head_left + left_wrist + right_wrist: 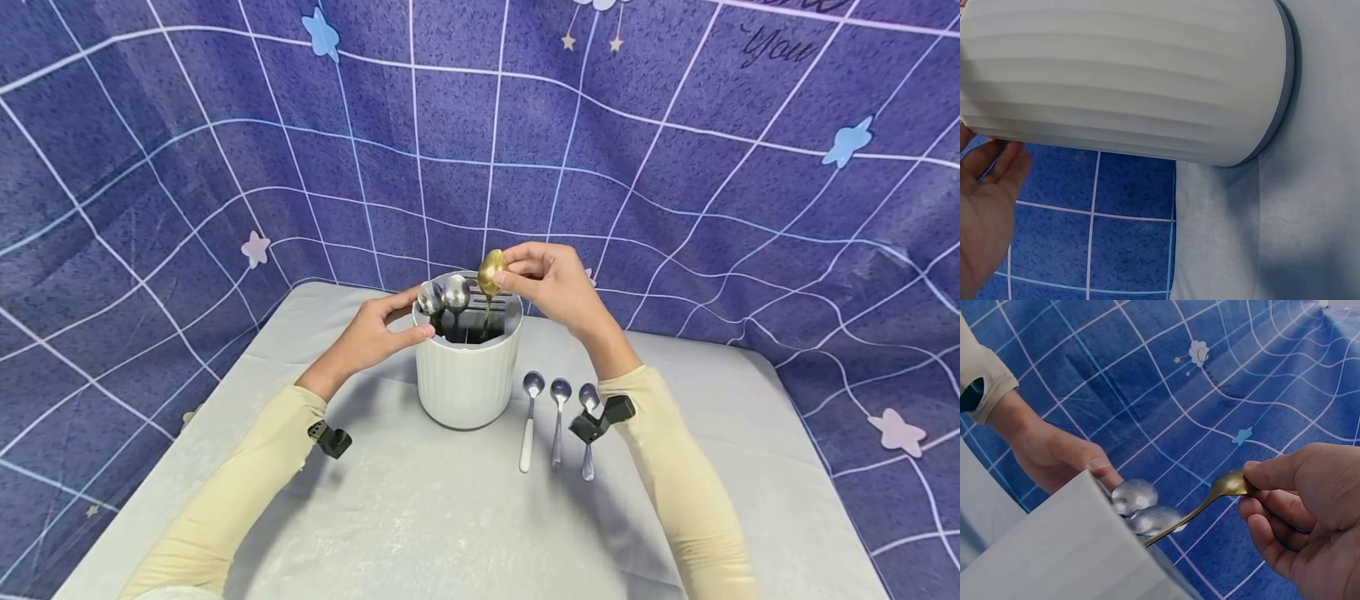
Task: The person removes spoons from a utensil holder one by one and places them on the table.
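Note:
A white ribbed utensil holder (468, 383) stands upright on the table. Two silver spoons, one nearer the left rim (430, 297) and one beside it (457, 293), stick bowl-up out of it. My right hand (558, 283) pinches a gold spoon (1230, 484) by its bowl between thumb and fingers. The gold handle slants down into the holder, its lower end hidden inside. At the holder's left side my left hand (375, 333) grips the rim, thumb in front and fingers round the side. In the left wrist view those fingers (1007, 165) touch the ribbed wall.
Right of the holder lie three spoons in a row: one with a white handle (528, 442), a silver one (558, 417), and another silver one (588, 467) partly covered by the wrist camera. A grey cloth covers the table (420, 517). A purple-blue gridded curtain (465, 125) hangs behind.

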A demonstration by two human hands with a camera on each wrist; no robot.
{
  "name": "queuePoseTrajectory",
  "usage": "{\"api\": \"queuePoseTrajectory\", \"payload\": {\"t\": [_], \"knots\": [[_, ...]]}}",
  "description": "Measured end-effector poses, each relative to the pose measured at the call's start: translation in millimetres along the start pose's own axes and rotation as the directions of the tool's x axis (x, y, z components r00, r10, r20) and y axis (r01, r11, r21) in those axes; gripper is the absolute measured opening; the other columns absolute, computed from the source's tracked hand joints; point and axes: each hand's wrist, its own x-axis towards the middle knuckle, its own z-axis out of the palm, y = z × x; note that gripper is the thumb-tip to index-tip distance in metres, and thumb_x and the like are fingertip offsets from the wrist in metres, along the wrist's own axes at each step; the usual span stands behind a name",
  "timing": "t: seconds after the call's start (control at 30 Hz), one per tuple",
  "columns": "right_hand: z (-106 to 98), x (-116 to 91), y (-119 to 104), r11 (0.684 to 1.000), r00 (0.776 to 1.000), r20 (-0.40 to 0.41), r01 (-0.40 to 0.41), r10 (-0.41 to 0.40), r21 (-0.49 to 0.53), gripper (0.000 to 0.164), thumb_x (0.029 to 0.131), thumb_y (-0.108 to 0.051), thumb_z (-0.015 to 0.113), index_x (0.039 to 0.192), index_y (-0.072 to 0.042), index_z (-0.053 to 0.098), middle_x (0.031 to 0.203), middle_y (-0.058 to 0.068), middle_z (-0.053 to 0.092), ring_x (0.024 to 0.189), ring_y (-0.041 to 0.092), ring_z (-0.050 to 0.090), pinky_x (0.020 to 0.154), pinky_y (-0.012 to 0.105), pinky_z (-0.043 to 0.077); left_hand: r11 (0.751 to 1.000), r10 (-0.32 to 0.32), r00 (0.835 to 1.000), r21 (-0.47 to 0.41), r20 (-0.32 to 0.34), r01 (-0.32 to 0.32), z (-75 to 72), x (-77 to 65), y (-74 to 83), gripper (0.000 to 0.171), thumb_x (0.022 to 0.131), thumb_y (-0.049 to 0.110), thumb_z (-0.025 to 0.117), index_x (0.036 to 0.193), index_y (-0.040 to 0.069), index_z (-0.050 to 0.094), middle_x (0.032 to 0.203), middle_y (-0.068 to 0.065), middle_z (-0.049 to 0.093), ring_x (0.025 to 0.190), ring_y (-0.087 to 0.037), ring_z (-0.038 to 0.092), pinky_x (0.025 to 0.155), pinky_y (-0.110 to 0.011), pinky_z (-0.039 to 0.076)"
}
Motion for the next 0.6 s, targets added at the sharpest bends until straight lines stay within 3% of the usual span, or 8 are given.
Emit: {"api": "queuePoseTrajectory", "payload": {"t": [0.6], "knots": [[-12.7,11.0,-32.5,0.998,0.997,-0.037,0.065,-0.066,-0.015,0.026,0.093,-0.002,0.073,0.116,0.008,0.069,0.094,0.011,0.078,0.086,0.014,0.074,0.088,0.028,0.062,1.000,-0.016,1.000,-0.011,0.006,0.016,-0.4,1.0,0.2,0.068,0.093,0.018,0.077,0.152,0.005,0.047,0.158,-0.009,0.044,0.139,-0.037,0.050,0.120,-0.048,0.039]]}}
